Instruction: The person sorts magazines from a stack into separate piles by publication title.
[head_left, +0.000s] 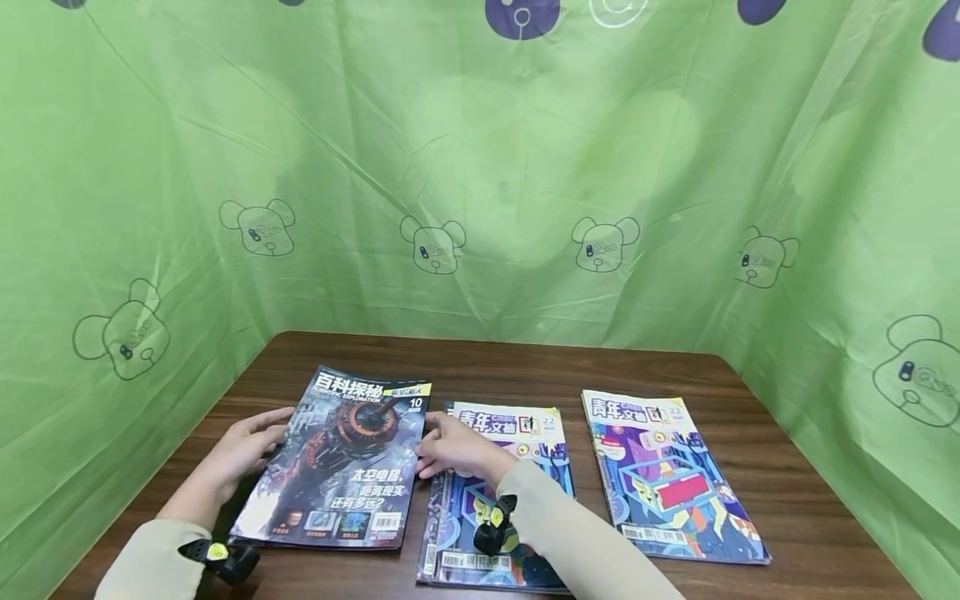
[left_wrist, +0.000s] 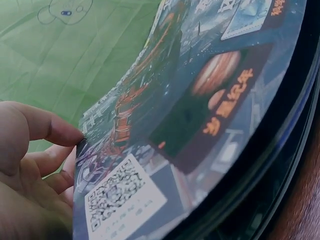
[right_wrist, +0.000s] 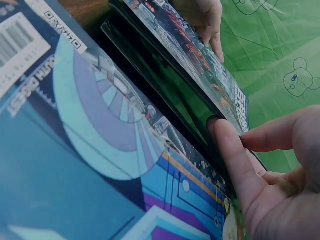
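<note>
Both hands hold a dark magazine [head_left: 337,467] with a space-machine cover at the left of the table. My left hand [head_left: 243,450] grips its left edge, thumb on top in the left wrist view. On the opposite edge, my right hand [head_left: 465,446] pinches the magazine between thumb and fingers. The right wrist view shows a gap under this cover, with another dark layer beneath. A purple-and-blue magazine [head_left: 450,533] lies to the right, partly covered by my right hand and sleeve.
Farther right lies another magazine [head_left: 667,483] with a matching purple-and-blue cover, slightly turned. The brown wooden table [head_left: 637,367] ends at the back against a green cloth [head_left: 487,167] printed with bear faces, which also hangs along both sides.
</note>
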